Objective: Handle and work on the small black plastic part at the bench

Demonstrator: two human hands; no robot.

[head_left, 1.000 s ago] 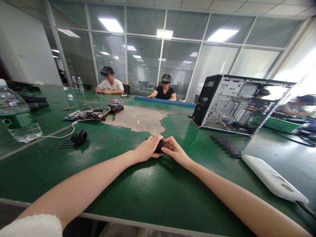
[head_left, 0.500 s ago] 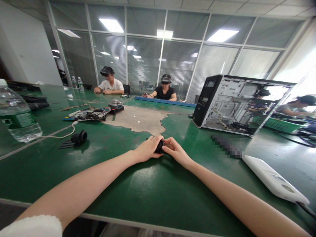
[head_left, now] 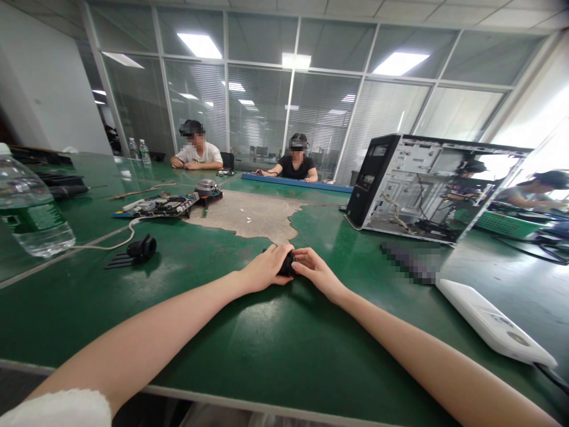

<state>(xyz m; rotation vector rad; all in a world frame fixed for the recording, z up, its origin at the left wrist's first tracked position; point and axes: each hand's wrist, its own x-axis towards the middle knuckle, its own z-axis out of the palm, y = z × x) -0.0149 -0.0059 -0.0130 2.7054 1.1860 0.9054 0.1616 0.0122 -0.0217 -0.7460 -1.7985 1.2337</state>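
A small black part (head_left: 285,265), perhaps plastic, is between my two hands just above the green table (head_left: 213,350). My left hand (head_left: 268,267) is wrapped round it from the left and hides most of it, so its full shape cannot be made out. From the right, the bent thumb and fingers of my right hand (head_left: 316,271) pinch the part's edge. To the left on the table lies another black part (head_left: 141,248), with a round collar and flat prongs.
A circuit board (head_left: 155,204) with a white cable stands back left, near a water bottle (head_left: 35,219). An opened computer case (head_left: 418,187) is at the right, behind a white power bank-like device (head_left: 493,320). Two people sit across the table; another person is far right.
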